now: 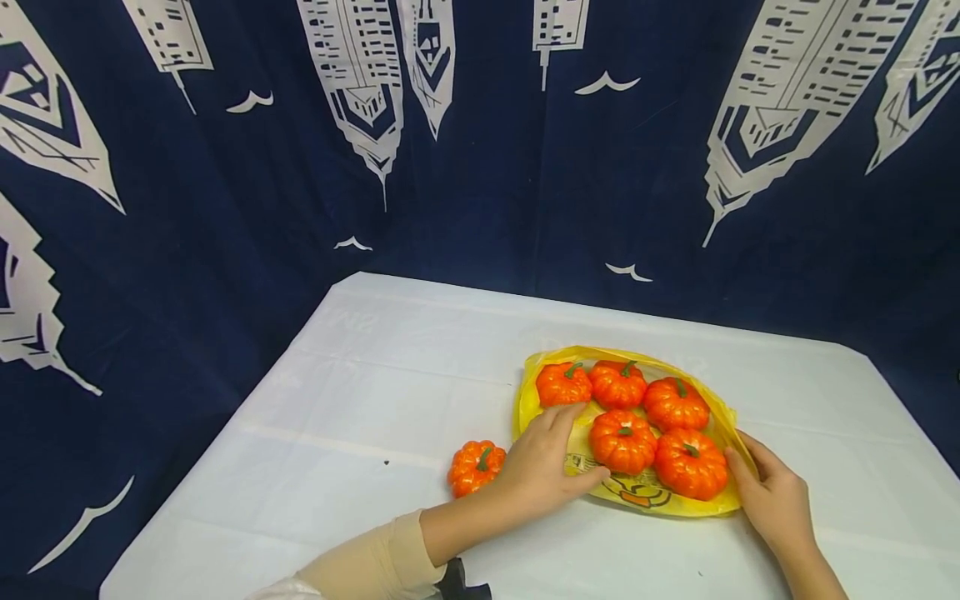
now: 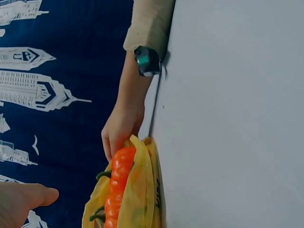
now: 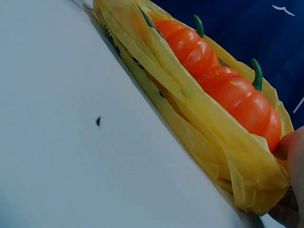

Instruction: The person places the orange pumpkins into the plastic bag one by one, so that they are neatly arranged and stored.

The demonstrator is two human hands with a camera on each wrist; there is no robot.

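A yellow plastic bag (image 1: 577,354) lies spread on the table with its mouth facing up. Several small orange toy pumpkins (image 1: 622,442) with green stems sit inside it. My right hand (image 1: 776,492) pinches the bag's right edge, thumb on the inner side and the other fingers outside. Over the bag's left part is my left hand (image 1: 543,467), fingers spread and holding nothing, its thumb near the front middle pumpkin. Another pumpkin (image 1: 475,467) stands on the table left of the bag, partly hidden behind the left forearm. The left thumb (image 2: 38,195) shows in the left wrist view.
All this is on a white-covered table (image 1: 360,375). Behind it hangs a dark blue curtain (image 1: 480,200) printed with white buildings and birds. A small dark speck (image 3: 98,121) marks the cover. A black wrist device (image 2: 147,61) is strapped on the right forearm.
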